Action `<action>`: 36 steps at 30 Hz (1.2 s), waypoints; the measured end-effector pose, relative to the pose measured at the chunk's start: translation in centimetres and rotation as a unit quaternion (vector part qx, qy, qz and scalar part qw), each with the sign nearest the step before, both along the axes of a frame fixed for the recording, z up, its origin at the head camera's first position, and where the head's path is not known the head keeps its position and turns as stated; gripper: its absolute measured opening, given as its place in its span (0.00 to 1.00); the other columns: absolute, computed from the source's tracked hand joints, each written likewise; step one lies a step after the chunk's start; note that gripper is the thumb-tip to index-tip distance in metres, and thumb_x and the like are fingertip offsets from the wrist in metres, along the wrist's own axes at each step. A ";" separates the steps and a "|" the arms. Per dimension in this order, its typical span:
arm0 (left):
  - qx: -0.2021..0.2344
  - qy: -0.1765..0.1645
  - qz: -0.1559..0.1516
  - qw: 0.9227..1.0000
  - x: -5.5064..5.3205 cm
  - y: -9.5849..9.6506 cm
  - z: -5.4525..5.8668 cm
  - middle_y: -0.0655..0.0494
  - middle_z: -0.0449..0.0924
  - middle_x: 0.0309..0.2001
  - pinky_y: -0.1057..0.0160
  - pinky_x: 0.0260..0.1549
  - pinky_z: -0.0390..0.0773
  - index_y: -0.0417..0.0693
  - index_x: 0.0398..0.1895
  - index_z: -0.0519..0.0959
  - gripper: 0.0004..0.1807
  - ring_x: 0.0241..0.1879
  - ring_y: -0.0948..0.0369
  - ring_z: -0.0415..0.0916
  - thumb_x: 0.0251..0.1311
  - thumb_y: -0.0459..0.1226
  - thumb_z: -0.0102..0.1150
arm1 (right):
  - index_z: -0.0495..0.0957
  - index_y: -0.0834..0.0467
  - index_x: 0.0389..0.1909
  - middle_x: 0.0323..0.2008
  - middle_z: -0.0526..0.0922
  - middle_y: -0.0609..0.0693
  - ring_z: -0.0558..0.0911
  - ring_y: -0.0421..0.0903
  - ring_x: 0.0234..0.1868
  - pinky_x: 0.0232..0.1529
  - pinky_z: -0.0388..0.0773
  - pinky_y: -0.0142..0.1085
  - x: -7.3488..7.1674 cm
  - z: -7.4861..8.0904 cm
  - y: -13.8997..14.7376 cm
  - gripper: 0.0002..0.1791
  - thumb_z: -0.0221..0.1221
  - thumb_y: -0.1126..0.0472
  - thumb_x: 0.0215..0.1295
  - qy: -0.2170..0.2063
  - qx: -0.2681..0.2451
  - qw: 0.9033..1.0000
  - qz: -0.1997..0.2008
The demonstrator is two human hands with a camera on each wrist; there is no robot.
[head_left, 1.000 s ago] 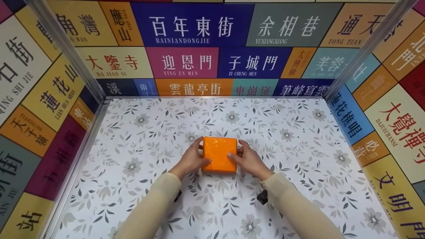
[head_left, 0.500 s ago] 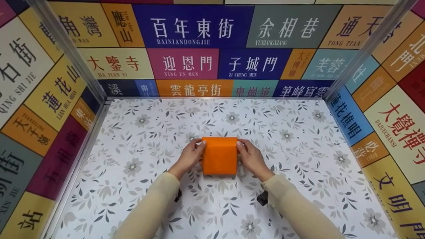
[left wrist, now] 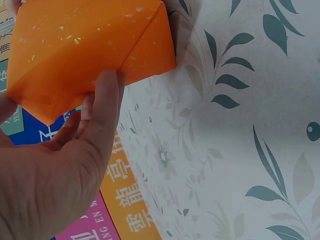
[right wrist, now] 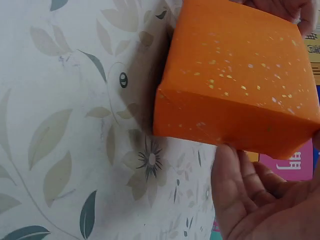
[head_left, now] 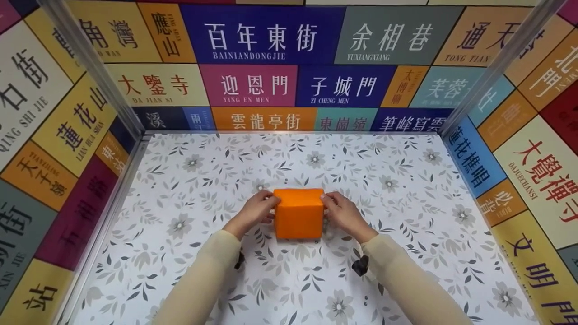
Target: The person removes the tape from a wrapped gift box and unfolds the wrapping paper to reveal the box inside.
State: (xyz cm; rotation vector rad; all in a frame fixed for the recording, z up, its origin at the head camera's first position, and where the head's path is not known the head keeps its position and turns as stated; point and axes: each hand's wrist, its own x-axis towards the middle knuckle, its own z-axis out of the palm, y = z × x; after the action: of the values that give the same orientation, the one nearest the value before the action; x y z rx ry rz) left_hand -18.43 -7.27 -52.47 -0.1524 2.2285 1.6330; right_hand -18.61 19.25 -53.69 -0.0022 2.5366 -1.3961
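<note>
An orange paper-wrapped box (head_left: 299, 222) is held between two hands near the middle of the patterned surface. My left hand (head_left: 254, 210) grips its left side, thumb by the upper left corner. On the opposite side my right hand (head_left: 347, 212) holds the box, with its thumb by the upper right corner. In the left wrist view, a folded flap edge shows on the box (left wrist: 90, 45), and fingertips press its side. Gold flecks cover one face of the box (right wrist: 240, 65) in the right wrist view. Its underside is hidden in the head view.
A white sheet with grey flowers and leaves (head_left: 189, 271) covers the work surface. Colourful panels with Chinese lettering (head_left: 248, 85) rise at the back and both sides. Metal frame posts (head_left: 490, 90) stand at the back corners.
The box has turned: its flecked face showed upward a second ago, and plain faces now show in the head view. Both thumbs have shifted from its top to its far corners.
</note>
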 end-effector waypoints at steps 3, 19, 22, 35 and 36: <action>0.004 -0.006 0.002 1.000 0.0 0.1 0.1 0.41 0.76 0.54 0.52 0.42 0.84 0.39 0.60 0.72 0.26 0.37 0.51 0.84 0.65 0.47 0.53 | 0.73 0.54 0.60 0.52 0.81 0.56 0.84 0.59 0.47 0.47 0.80 0.53 0.2 0.3 0.1 0.33 0.48 0.32 0.71 -0.059 -0.027 0.998 0.008; -0.038 0.063 -0.031 0.997 0.4 0.0 0.3 0.49 0.77 0.43 0.58 0.39 0.83 0.46 0.46 0.75 0.20 0.40 0.56 0.79 0.67 0.53 0.55 | 0.69 0.52 0.70 0.61 0.76 0.52 0.76 0.50 0.59 0.63 0.70 0.50 0.5 0.4 0.4 0.27 0.49 0.44 0.77 0.017 -0.031 0.995 0.091; -0.059 0.096 -0.028 0.993 0.4 -0.1 0.2 0.51 0.77 0.44 0.59 0.39 0.81 0.47 0.45 0.75 0.18 0.39 0.56 0.78 0.68 0.53 0.55 | 0.71 0.51 0.68 0.62 0.76 0.51 0.74 0.50 0.61 0.63 0.68 0.48 0.6 0.4 0.4 0.25 0.51 0.47 0.76 0.042 -0.024 0.994 0.093; -0.050 0.163 -0.008 0.985 0.3 -0.2 -0.7 0.49 0.75 0.46 0.59 0.39 0.81 0.46 0.41 0.75 0.09 0.38 0.56 0.79 0.70 0.42 0.56 | 0.64 0.63 0.71 0.70 0.63 0.64 0.76 0.61 0.60 0.50 0.80 0.43 1.0 -0.6 0.6 0.30 0.60 0.65 0.70 0.037 -0.192 0.974 0.117; -0.048 0.164 -0.010 0.985 0.3 -0.2 -0.9 0.49 0.75 0.46 0.59 0.39 0.81 0.45 0.41 0.75 0.07 0.38 0.55 0.79 0.69 0.40 0.58 | 0.65 0.64 0.70 0.71 0.60 0.65 0.75 0.62 0.61 0.51 0.80 0.43 1.1 -0.8 0.6 0.31 0.61 0.68 0.68 0.038 -0.199 0.972 0.119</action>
State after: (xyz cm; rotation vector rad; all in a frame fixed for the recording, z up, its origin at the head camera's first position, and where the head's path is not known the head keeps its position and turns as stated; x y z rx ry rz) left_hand -18.13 -7.46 -53.32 0.1252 2.5433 1.6387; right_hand -17.48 19.89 -54.51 -0.4240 2.1754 -1.7986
